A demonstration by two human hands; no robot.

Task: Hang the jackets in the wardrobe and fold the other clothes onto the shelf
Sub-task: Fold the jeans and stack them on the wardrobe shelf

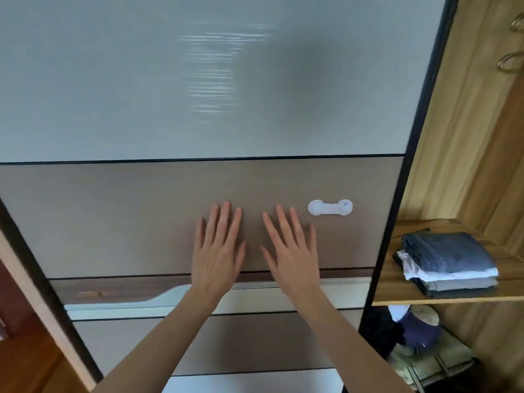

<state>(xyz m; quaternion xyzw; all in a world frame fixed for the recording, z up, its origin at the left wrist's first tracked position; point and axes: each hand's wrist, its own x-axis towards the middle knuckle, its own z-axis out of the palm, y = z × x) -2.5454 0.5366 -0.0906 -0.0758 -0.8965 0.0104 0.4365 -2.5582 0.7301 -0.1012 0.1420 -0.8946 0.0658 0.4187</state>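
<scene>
Wardrobe sliding door [198, 217]: left hand [217, 259] and right hand [293, 259] pressed flat, fingers spread; the smooth panel likely slips, so its white handle [330, 207] offers surer purchase.

hooks [510, 62] cropped; lower clothes [419, 333] indistinct

white plastic handle [330, 207] – dumbbell-shaped, two round ends joined by short bar – stuck flat on brown panel, lying level, near dark right edge frame. metal rings [510, 63] – two, brass-coloured, on wooden wall at upper right, one above other, partly cut off by frame edge. reddish-brown wooden surface [25, 361] at lower left corner, beside pale strip running diagonally. soft grey shadow with streaky light reflection on pale upper panel; details there blurred.
</scene>
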